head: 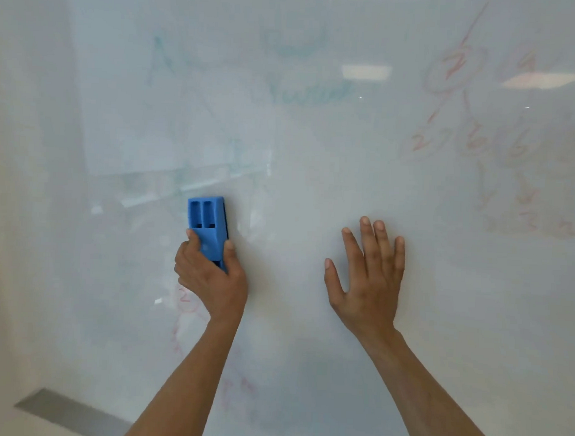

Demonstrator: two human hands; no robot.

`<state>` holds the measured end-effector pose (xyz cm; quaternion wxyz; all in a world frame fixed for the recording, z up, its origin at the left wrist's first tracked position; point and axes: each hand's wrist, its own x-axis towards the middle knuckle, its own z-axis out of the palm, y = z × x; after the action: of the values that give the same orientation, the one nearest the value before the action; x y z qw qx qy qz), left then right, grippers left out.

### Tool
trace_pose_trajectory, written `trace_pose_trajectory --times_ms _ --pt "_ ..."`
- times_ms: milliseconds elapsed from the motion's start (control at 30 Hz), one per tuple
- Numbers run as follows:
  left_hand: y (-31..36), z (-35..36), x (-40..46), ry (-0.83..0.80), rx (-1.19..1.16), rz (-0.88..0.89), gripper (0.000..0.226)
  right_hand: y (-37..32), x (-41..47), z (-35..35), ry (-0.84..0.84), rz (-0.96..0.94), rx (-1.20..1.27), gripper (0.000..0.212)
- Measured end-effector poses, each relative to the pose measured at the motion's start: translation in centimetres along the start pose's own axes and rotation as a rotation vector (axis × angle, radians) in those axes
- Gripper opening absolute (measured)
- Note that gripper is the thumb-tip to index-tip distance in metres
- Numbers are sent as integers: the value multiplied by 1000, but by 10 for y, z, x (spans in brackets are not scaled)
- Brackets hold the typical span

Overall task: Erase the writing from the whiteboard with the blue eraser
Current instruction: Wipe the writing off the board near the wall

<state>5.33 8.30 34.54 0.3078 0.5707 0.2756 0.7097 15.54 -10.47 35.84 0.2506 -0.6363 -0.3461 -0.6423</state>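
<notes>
A glossy whiteboard (300, 192) fills the view. My left hand (212, 277) grips the lower end of the blue eraser (206, 226), which is pressed upright against the board at centre left. Fingers spread, my right hand (369, 276) lies flat on the board to the eraser's right and holds nothing. Faint red numbers and circles (471, 139) remain at the upper right. Smeared teal writing (303, 91) shows at the top centre. Pale red marks (185, 299) sit beside and below my left wrist.
A grey metal strip (67, 412) runs along the board's lower left corner. Ceiling lights reflect on the board at the upper right (366, 72). The picture is blurred.
</notes>
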Motion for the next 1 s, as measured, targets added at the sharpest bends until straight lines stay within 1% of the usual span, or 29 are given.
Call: trace_pose_trajectory --times_ms 33,67,133,200,267,300,367,400,433,467,533,600,633,667,700,767,833,900,967,1000 --pt "-2 -2 -8 -57 -11 78 61 -2 3 4 4 -1 -22 51" --pt "-7 -5 -19 -137 -8 191 58 -2 5 6 7 1 -46 51" --pt "-23 -14 -43 -294 38 509 53 -4 6 10 14 1 -86 52" --pt "-46 -23 -65 -412 110 805 53 -3 5 12 18 -11 -107 52" --pt "-70 -30 -75 -470 177 973 59 -1 4 12 13 -25 -116 52" --pt "-78 -32 -76 -481 197 1014 61 0 4 11 10 -32 -121 53" --pt "-87 -38 -69 -476 211 1001 56 2 3 10 3 -38 -123 53" --pt "-88 -40 -63 -457 208 938 52 2 3 10 0 -34 -122 53" --pt "-88 -42 -55 -426 204 829 50 1 2 10 -2 -25 -119 53" --pt "-88 -46 -45 -380 199 679 48 -2 2 11 -3 -12 -114 54" --pt "-87 -51 -19 -245 194 312 51 -8 1 12 -10 -3 -111 55" --pt "-87 -55 10 -101 185 3 56 -15 -1 13 -32 -34 -97 56" --pt "-85 -56 20 -54 173 -112 59 -18 -2 14 -43 -61 -84 56" --pt "-83 -57 25 -33 166 -190 61 -22 -4 15 -52 -86 -70 56" --pt "-82 -57 26 -34 167 -225 62 -26 -5 17 -58 -107 -56 55" --pt "-82 -58 16 -83 182 -200 61 -35 -8 21 -69 -143 -30 53" --pt "-86 -60 -6 -170 199 -85 56 -45 -13 26 -87 -173 -20 52" --pt "-92 -62 -36 -275 195 124 50 -52 -19 32 -106 -201 -26 52" --pt "-103 -66 -65 -393 193 418 49 -58 -24 37 -132 -243 -44 53" --pt "-111 -67 -74 -440 204 562 52 -60 -26 39 -147 -266 -57 54"
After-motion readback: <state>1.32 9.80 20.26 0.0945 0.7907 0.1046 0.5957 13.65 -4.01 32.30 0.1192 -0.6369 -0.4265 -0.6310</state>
